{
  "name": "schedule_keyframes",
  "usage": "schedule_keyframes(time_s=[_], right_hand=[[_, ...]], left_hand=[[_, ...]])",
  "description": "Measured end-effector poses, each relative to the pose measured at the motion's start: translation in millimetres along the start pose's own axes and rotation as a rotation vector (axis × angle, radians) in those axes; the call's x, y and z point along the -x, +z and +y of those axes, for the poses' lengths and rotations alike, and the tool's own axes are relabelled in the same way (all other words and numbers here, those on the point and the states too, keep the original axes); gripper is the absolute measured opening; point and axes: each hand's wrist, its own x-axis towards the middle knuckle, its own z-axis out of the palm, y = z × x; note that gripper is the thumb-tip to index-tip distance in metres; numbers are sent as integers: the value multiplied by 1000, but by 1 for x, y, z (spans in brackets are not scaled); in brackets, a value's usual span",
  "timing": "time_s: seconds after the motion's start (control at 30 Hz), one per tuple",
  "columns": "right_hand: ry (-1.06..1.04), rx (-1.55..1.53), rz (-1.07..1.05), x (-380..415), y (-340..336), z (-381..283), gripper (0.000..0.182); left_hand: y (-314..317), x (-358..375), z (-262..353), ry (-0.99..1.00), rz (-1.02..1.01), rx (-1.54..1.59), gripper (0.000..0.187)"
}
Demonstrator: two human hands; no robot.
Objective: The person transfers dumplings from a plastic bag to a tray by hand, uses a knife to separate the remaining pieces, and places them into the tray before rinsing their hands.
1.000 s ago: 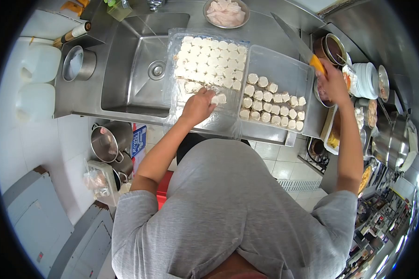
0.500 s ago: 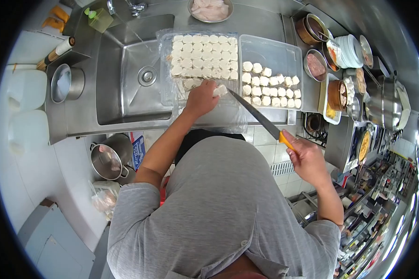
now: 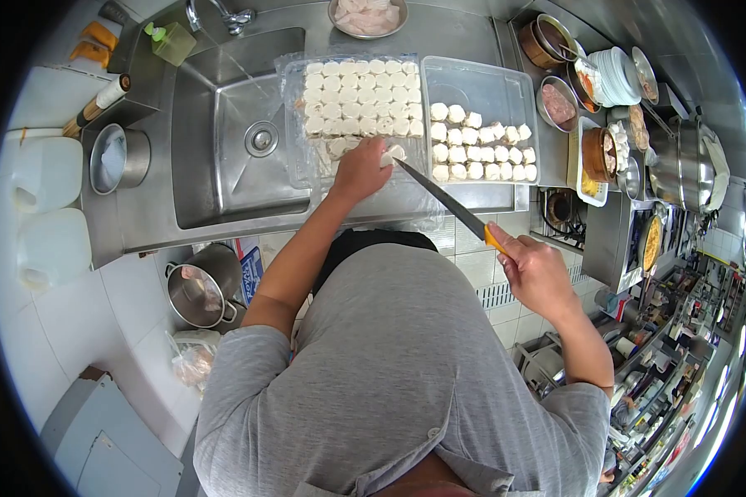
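Observation:
In my left hand [image 3: 363, 171], a small white round piece [image 3: 394, 155] is pinched at the fingertips. My right hand [image 3: 532, 269] grips the yellow handle of a long-bladed knife [image 3: 446, 201], whose tip reaches the white piece. Under and beyond my left hand, a plastic-lined tray [image 3: 297, 157] carries tight rows of similar white pieces [image 3: 360, 99]. To its right, a clear plastic tub [image 3: 481, 87] contains more white pieces [image 3: 481, 155] in looser rows, some with uneven tops.
A steel sink [image 3: 215, 157] lies left of the tray, with a faucet [image 3: 239, 21] behind it. At the back stands a bowl of pale sliced meat [image 3: 369, 16]. Bowls, stacked plates [image 3: 617, 83] and a steel pot [image 3: 680, 178] crowd the right side.
The white piece in my left hand has turned, and the knife tip has moved down and left against it. My right hand has shifted slightly left. The whole view has shifted a little.

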Motion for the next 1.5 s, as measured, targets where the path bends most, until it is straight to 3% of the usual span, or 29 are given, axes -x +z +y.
schedule_keyframes(time_s=[0.4, 0.7, 1.1, 1.4, 1.5], right_hand=[[1, 91, -104, -12, -13, -17, 54], [-14, 305, -388, -41, -31, -54, 65], [38, 318, -658, -77, -24, -59, 73], [76, 316, -678, -84, -5, -47, 77], [3, 289, -598, -71, 10, -33, 71]], left_hand=[[-4, -1, 5, -53, -73, -34, 41], [2, -6, 0, -71, -76, -21, 40], [-3, -12, 2, -98, -93, -27, 37], [5, -15, 1, -70, -70, -71, 38], [1, -13, 7, -89, -109, -86, 38]])
